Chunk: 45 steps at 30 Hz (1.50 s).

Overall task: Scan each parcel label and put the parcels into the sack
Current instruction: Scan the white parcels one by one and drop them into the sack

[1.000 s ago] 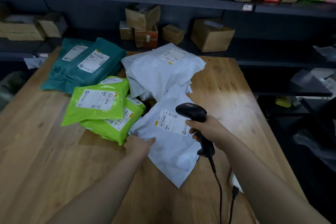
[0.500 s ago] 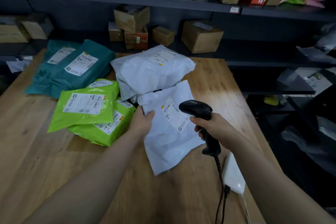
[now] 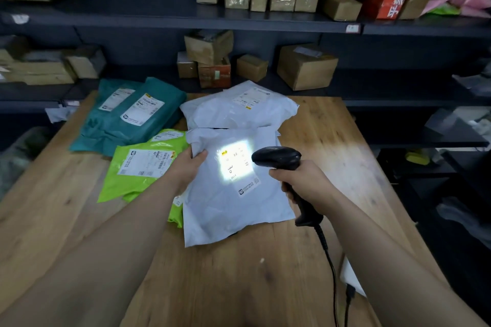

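Change since earlier frame: the white parcel [image 3: 233,199] has been turned so that its label [image 3: 236,164] squares up to the barcode scanner [image 3: 276,158], and a bright patch of scanner light now covers the label, where before there was none.
Left hand: the left hand [image 3: 190,164] pinches the parcel's upper-left edge, thumb on the top face, fingers hidden beneath.
Right hand: the right hand [image 3: 300,180] is wrapped round the scanner's handle, with the cable [image 3: 329,260] trailing toward the person.
Parcel position: held over the wooden table [image 3: 332,141], its near end low over the wood or resting on it; I cannot tell which. It partly covers the lime-green parcels [image 3: 143,164].
Key relation: the label lies just left of the scanner's head, which points leftward at it; head and label are apart, not touching.
Long axis: runs from the person away toward the shelving, the label on the far half.
Nearer hand: only the left hand has the parcel; the right is taken up by the scanner. In my judgement the left hand must carry it to the sack.
Sack: not in view, direction unknown.
Awaiting scan: teal parcels [image 3: 132,114], a second white parcel [image 3: 239,109] and the green ones, by appearance.
Risk: a one-edge pinch may let the soft bag sag or slip.
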Motion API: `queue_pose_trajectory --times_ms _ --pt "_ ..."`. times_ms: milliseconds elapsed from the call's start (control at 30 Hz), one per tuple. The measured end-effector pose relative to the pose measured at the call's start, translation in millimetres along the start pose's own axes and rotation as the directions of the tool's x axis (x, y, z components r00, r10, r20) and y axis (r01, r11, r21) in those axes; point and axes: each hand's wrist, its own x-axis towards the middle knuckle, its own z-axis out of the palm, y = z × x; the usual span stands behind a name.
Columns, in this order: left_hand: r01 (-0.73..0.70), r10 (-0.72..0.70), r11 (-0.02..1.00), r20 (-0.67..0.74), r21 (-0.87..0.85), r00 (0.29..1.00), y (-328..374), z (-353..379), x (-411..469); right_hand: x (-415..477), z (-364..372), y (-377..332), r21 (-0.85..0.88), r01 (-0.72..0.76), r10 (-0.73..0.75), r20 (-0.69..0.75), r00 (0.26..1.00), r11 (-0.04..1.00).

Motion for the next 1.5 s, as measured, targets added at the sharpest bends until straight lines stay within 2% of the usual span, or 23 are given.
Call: queue_pose_trajectory --times_ms 733,1067,1167,1367,1500 --pt "0.044 -0.044 0.999 -0.018 0.012 0.999 -3.3 -0.3 1.8 0.2 -5.5 -7.9 -0.171 0.025 -0.029 -0.022 0.999 0.985" --pt "0.011 -0.009 0.999 -0.036 0.052 0.999 -1.9 2.7 2.0 -4.6 -12.1 -7.6 -0.209 0.023 -0.026 -0.015 1.000 0.978" --pt "0.010 -0.008 0.999 -0.035 0.050 0.999 -1.1 3.9 1.8 -7.1 -16.5 -7.4 -0.188 0.045 -0.049 -0.019 0.999 0.981" --pt "-0.063 0.064 0.997 -0.034 0.049 0.997 15.3 -2.6 -13.9 -6.7 -10.1 -23.8 0.002 0.104 -0.104 -0.005 0.995 0.995" --pt "-0.123 0.122 0.991 -0.023 -0.052 0.992 37.3 -29.7 -36.1 -6.8 14.2 -42.3 0.054 0.126 -0.125 -0.009 0.992 0.991"
